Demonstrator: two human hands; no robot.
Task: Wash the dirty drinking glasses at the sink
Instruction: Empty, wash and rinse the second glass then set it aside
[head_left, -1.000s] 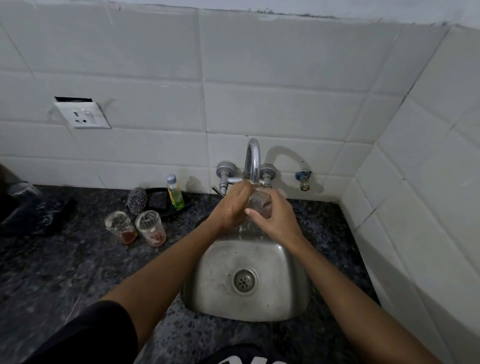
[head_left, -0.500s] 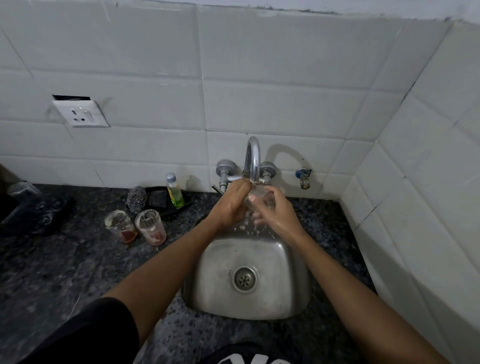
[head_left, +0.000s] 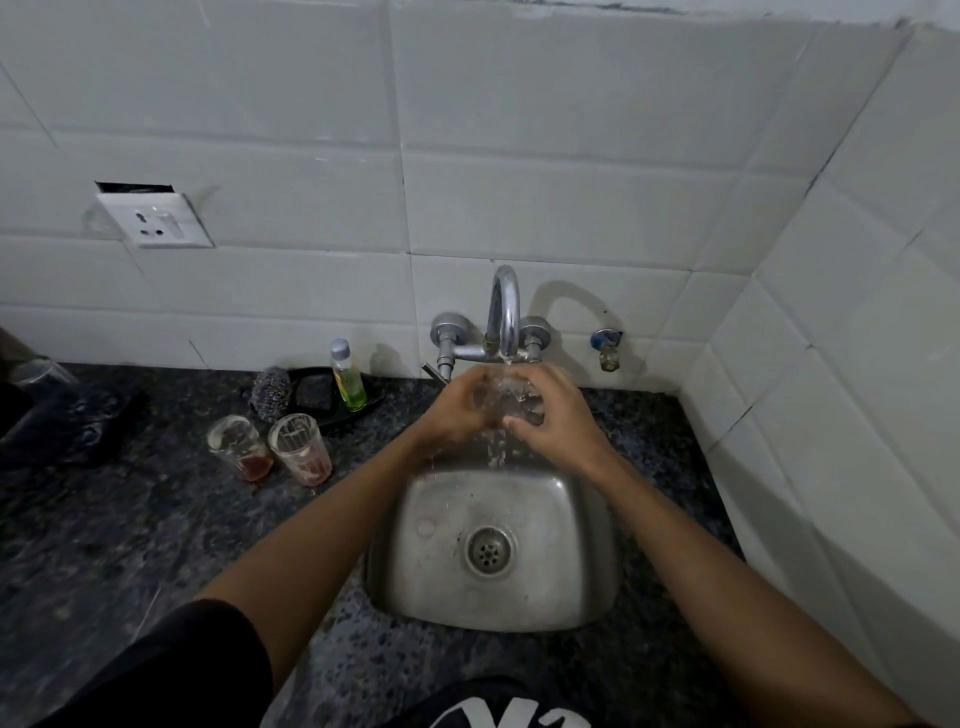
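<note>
A clear drinking glass (head_left: 511, 396) is under the running tap (head_left: 505, 312), over the back of the steel sink (head_left: 415, 571). My left hand (head_left: 457, 410) wraps it from the left and my right hand (head_left: 558, 415) from the right. Water streams off the glass down into the sink. Two dirty glasses stand on the dark counter to the left: one with reddish-brown dregs (head_left: 240, 448) and a ribbed one with pink residue (head_left: 301, 449). Most of the held glass is hidden by my fingers.
A small bottle of green dish liquid (head_left: 348, 382) and a steel scrubber (head_left: 271, 394) sit by a black soap dish (head_left: 317, 395) at the wall. A dark bag and container (head_left: 57, 410) lie at far left. A wall socket (head_left: 156, 221) hangs above; the tiled wall closes the right side.
Both hands have shifted slightly around the glass under the tap, and my right hand now covers more of its side. The two dirty glasses have not moved.
</note>
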